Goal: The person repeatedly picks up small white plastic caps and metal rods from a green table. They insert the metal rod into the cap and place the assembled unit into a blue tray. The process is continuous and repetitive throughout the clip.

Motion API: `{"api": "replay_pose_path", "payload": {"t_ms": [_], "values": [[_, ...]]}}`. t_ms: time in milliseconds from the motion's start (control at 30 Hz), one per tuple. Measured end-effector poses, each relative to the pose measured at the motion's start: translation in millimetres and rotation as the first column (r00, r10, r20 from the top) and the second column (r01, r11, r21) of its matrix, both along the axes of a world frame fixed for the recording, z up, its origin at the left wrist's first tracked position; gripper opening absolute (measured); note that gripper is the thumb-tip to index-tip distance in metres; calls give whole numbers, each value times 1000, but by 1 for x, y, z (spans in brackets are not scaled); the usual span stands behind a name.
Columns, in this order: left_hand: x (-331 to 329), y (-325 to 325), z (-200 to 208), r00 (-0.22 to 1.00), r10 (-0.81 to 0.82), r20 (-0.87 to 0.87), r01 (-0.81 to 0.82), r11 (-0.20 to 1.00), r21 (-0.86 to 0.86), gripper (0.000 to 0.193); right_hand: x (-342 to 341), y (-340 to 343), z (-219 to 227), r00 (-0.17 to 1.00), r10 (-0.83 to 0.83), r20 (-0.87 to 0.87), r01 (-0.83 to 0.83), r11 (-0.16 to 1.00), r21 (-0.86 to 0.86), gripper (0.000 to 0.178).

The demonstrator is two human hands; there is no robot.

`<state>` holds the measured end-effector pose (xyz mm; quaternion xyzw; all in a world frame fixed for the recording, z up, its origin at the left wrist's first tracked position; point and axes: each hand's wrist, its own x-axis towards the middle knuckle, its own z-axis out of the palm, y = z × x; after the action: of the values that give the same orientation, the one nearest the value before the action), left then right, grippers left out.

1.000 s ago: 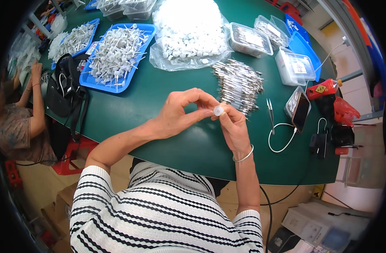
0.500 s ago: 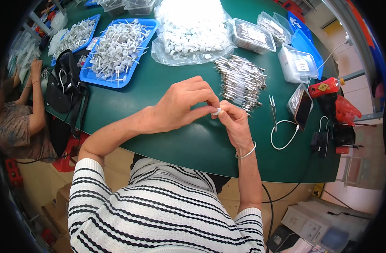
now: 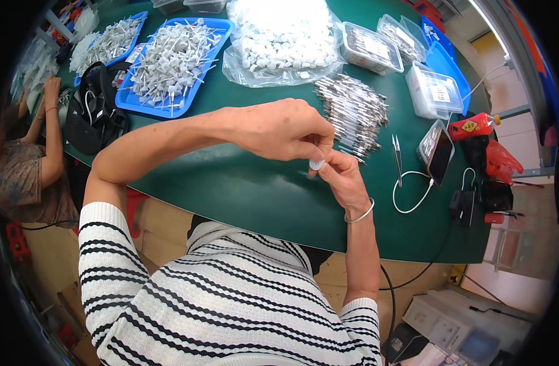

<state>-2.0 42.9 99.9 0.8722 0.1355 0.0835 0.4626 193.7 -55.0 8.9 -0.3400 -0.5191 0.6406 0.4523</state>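
Note:
A small round white plastic cap point(image 3: 316, 165) is between my two hands, over the table. My left hand point(image 3: 284, 129) is bent over at the wrist, its fingers closed in a pinch at the cap's upper side. From the right, my right hand point(image 3: 345, 178) grips the cap between thumb and fingers. Whether a thin metal rod sits in the cap is hidden by my fingers. Just beyond my right hand lies a heap of slim metal rods with pale middles point(image 3: 353, 116). Tweezers point(image 3: 396, 160) rest to the right of that hand.
Beyond my hands stand a bag of white caps point(image 3: 255, 76) and a blue tray point(image 3: 180, 113) of white-headed pins. Clear plastic boxes point(image 3: 371, 49), a phone point(image 3: 440, 160) with a white cable, and a red bottle point(image 3: 472, 126) are at right. A black bag point(image 3: 93, 116) lies left, near another person's arm point(image 3: 52, 131).
My left elbow has lifted outward and the left wrist has turned over, the hand tipping down onto the cap. My right hand has barely moved and keeps its grip.

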Motion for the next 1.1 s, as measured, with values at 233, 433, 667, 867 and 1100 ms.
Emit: {"api": "replay_pose_path", "payload": {"t_ms": [233, 433, 667, 867, 1100], "values": [[0, 9, -14, 1000, -29, 5, 29, 989, -143, 15, -1, 2, 0, 1000, 27, -9, -27, 999, -33, 22], [0, 9, -13, 999, -36, -15, 32, 975, -219, 16, -1, 2, -6, 998, 52, -16, -53, 998, -25, 21], [-6, 3, -20, 970, 129, 204, -116, 991, -73, 9, 1, 5, -11, 995, 33, -93, -32, 999, 5, 21], [-14, -8, -25, 955, 135, 265, -157, 985, 64, 12, -1, 3, -11, 995, 13, -95, -17, 999, -41, 21], [-14, -9, -24, 939, 120, 321, -192, 960, 205, 12, -1, 4, -9, 992, 41, -117, -44, 999, -20, 20]]}}
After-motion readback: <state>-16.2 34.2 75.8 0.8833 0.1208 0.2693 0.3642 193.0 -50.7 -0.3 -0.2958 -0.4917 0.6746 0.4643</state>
